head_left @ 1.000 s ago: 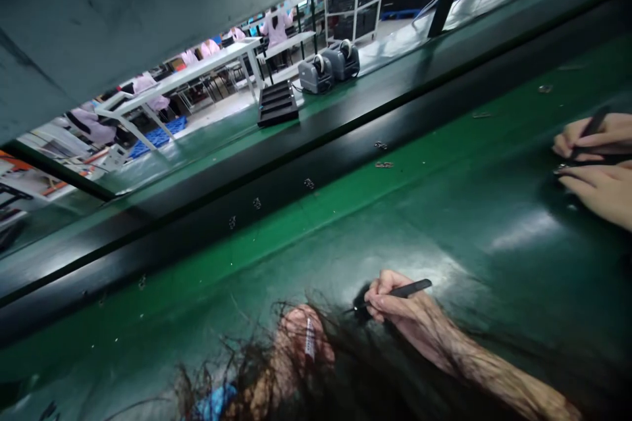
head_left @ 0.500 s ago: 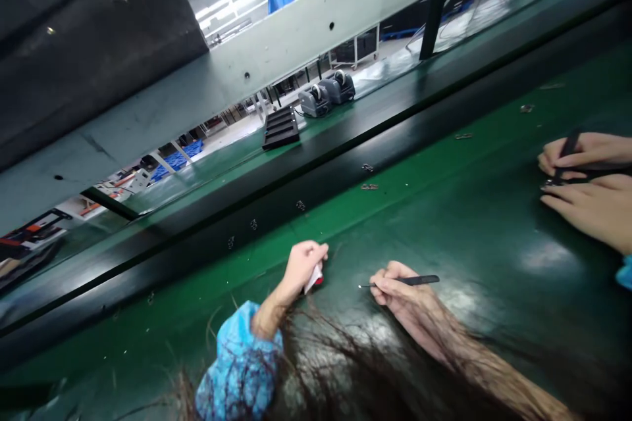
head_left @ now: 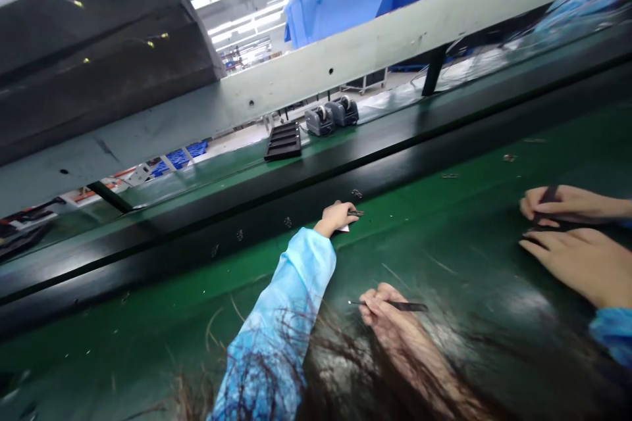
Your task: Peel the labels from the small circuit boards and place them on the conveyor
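Observation:
My left hand (head_left: 338, 216), in a blue sleeve, reaches out over the bright green strip of the bench. Its fingertips are at a small flat metal part (head_left: 356, 213); whether they have closed on that part I cannot tell. A small white piece (head_left: 344, 228) shows under the palm, mostly hidden by the hand. Nearer to me, my right hand (head_left: 388, 309) is closed in a pinch around dark tweezers (head_left: 411, 306). Their tip points left, with a tiny white speck at it. Just beyond my left hand sits another small metal part (head_left: 356, 193).
At the right, a co-worker's hands (head_left: 575, 223) hold a dark tool. Several small metal parts lie along the belt, one of them a metal piece (head_left: 509, 158). Behind are a black tray (head_left: 284, 141), tape dispensers (head_left: 330, 116) and a pale overhead beam (head_left: 296, 79).
My left hand has moved forward and right, onto the metal part on the green strip, with the white piece still in it. My right hand keeps the tweezers. The view has tilted up.

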Action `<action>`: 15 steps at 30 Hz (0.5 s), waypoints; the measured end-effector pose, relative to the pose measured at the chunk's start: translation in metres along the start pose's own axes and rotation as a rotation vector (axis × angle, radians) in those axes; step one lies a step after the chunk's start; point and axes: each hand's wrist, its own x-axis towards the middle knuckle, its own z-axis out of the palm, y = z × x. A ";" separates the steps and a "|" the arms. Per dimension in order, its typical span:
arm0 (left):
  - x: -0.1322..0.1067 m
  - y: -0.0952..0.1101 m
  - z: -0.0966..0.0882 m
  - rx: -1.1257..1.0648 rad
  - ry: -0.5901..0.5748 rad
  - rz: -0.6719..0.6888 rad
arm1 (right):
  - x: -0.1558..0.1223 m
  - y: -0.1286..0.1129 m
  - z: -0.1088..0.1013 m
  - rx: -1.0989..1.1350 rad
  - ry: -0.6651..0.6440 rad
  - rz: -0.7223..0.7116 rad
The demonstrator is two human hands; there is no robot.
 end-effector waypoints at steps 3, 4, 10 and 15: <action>-0.003 -0.006 0.009 0.021 -0.001 -0.034 | -0.004 -0.004 -0.003 0.017 -0.039 0.062; -0.006 -0.007 0.011 0.029 0.004 -0.045 | -0.006 -0.005 -0.004 0.022 -0.042 0.075; -0.028 -0.003 0.004 0.055 0.033 -0.042 | -0.010 -0.003 0.003 0.026 0.044 0.043; -0.099 -0.003 -0.014 0.050 0.110 -0.035 | -0.009 -0.009 0.006 -0.002 0.104 0.010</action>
